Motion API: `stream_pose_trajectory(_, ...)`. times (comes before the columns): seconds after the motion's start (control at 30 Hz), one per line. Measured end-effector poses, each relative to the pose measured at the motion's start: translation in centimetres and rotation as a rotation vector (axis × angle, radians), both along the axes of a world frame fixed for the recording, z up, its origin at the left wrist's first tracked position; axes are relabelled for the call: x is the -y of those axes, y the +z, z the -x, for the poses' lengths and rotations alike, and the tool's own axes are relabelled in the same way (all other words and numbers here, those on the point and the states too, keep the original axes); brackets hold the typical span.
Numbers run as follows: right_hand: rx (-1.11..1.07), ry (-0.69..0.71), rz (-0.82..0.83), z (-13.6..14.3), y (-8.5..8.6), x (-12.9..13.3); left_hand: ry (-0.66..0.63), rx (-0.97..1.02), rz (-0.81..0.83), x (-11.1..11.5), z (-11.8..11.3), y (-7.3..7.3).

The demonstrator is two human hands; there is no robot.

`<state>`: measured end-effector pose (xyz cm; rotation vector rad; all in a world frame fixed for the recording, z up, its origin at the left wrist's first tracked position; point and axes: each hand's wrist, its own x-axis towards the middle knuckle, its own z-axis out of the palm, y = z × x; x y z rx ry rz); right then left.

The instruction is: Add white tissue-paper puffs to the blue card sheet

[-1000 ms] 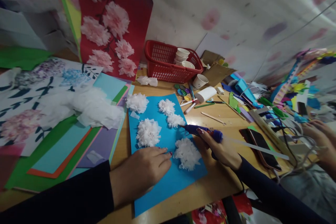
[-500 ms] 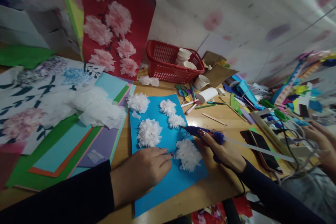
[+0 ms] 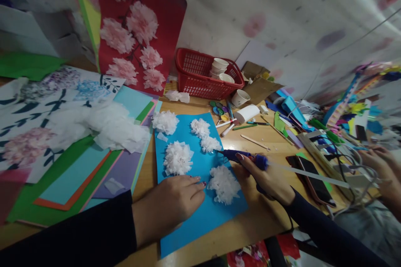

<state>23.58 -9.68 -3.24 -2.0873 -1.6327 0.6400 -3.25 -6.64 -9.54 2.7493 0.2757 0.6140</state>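
Broadly, the wooden counter [image 3: 233,141] carries a bright blue sheet [image 3: 194,233], lying flat and slightly askew at its near middle. Five ruffled white paper flowers [image 3: 178,158] spread over it, the far left one overhanging its edge. The left hand [image 3: 172,200] rests palm down on the sheet's near left, fingers pointing right, gripping nothing visible. From the right, the right hand [image 3: 271,181] grasps a blue glue gun [image 3: 233,156], nozzle aimed left beside the smaller middle flower.
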Motion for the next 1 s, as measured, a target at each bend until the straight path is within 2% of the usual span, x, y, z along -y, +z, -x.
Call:
stream_pose_trajectory(0.1, 0.006, 0.009, -0.031, 0.3, 0.1, -0.1, 0.0, -0.003, -0.016, 0.0, 0.0, 0.1)
stream_pose_trajectory(0.27, 0.012, -0.045, 0.036, 0.3, 0.1, 0.1, 0.017, 0.016, -0.033, 0.0, -0.1, 0.2)
stream_pose_trajectory(0.47, 0.096, 0.011, -0.049, 0.4, 0.2, 0.0, 0.051, 0.112, -0.083, 0.0, -0.3, 0.0)
stream_pose_trajectory(0.6, 0.096, -0.009, -0.044, 0.4, -0.1, 0.0, 0.067, 0.134, -0.095, 0.1, -0.3, -0.1)
stream_pose_trajectory(0.73, 0.12, 0.04, -0.032, 0.1, -0.1, 0.2, 0.068, 0.136, -0.104, 0.1, -0.3, -0.2)
stream_pose_trajectory(0.87, 0.132, 0.092, -0.055, 0.1, 0.5, 0.4, 0.065, 0.118, -0.109, 0.1, -0.3, -0.3)
stream_pose_trajectory(1.0, 0.068, 0.067, 0.001, 0.8, 1.8, 0.5, 0.063, 0.118, -0.106, 0.2, -0.2, -0.3)
